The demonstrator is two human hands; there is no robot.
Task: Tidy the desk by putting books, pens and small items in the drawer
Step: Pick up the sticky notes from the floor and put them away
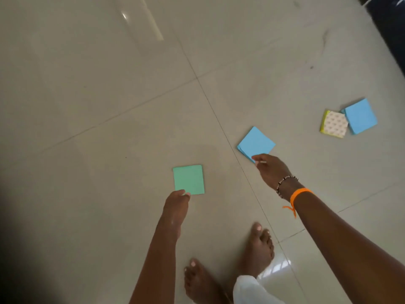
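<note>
- Head view, looking straight down at a pale tiled floor [109, 106] with thin grout lines crossing it.
- Your left hand [176, 205] reaches down and pinches the near edge of a green pad of sticky notes [189, 179] between thumb and fingers; whether the pad rests on the tile or is just lifted off it, you cannot tell.
- Your right hand [270, 170] stretches forward to the right, its fingertips curled onto the near corner of a blue pad of sticky notes [255, 142], which sits just right of a grout line.
- On your right wrist sit a beaded bracelet [285, 184] and, just behind it, an orange band [300, 195] with loose tails.
- Well off to the right lie two more pads touching each other: a second blue pad [360, 116] and a yellow-edged pad [334, 124] showing a white patterned face, the blue one overlapping its right side.
- Your bare feet [258, 249] stand on the tile at the bottom, beside a fold of white cloth [247, 290].
- A dark object [392, 25] fills the top right corner, too blurred to identify.
</note>
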